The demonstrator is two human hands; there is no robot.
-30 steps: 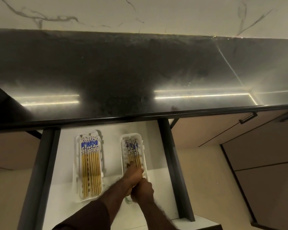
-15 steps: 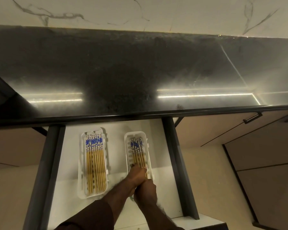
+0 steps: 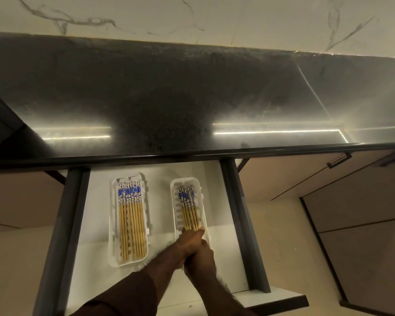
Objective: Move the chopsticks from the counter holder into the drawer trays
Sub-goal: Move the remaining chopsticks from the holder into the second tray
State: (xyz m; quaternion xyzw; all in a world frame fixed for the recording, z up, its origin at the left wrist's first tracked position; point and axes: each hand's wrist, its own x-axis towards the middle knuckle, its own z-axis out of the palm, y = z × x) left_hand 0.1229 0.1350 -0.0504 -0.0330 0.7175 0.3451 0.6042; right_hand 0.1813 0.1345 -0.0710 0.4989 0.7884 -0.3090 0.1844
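Note:
Two white trays lie in the open drawer [image 3: 228, 265]. The left tray [image 3: 113, 224] holds several bamboo chopsticks [image 3: 132, 224] with blue-patterned tops, side by side. The right tray [image 3: 203, 213] holds a smaller bunch of the same chopsticks [image 3: 190, 210]. Both hands meet over this tray's near end. My left hand [image 3: 190, 240] reaches in from the lower left, its fingers lying on the sticks' lower parts. My right hand [image 3: 201, 258] sits just behind it, fingers curled over the sticks' near ends, which are hidden. No counter holder is in view.
A dark polished countertop [image 3: 192, 99] overhangs the drawer's back, with a marble wall behind. Dark drawer sides [image 3: 240, 224] flank the white floor. Beige cabinet fronts with a black handle [image 3: 339, 159] stand to the right.
Both hands stay together on the near end of the right tray's chopsticks, with only small shifts. The view has drifted slightly.

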